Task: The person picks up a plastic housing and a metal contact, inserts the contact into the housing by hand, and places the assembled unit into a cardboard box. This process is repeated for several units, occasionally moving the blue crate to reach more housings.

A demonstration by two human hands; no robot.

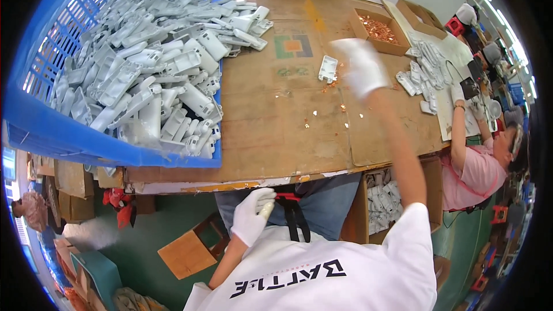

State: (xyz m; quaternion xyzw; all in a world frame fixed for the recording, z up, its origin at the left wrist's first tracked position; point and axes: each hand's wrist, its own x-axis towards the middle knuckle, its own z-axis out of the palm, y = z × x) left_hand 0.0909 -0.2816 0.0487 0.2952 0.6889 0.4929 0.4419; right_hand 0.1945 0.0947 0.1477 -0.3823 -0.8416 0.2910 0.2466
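Note:
My right hand (362,69), in a white glove, is stretched out over the tabletop and smeared by motion, so its fingers cannot be read. Just left of it a pale grey plastic housing (328,68) lies on the cardboard-covered table (259,109). Small copper-coloured pieces (329,86) are scattered beside the housing. My left hand (253,216), also white-gloved, is down by my lap below the table's near edge. Its fingers are curled together; whatever they hold, if anything, is hidden.
A blue crate (115,147) heaped with grey plastic housings (155,63) fills the left. A cardboard box (354,26) of copper-coloured parts (377,29) stands far right, near more housings (426,69). Another carton (360,213) is below. Co-workers sit at right and across.

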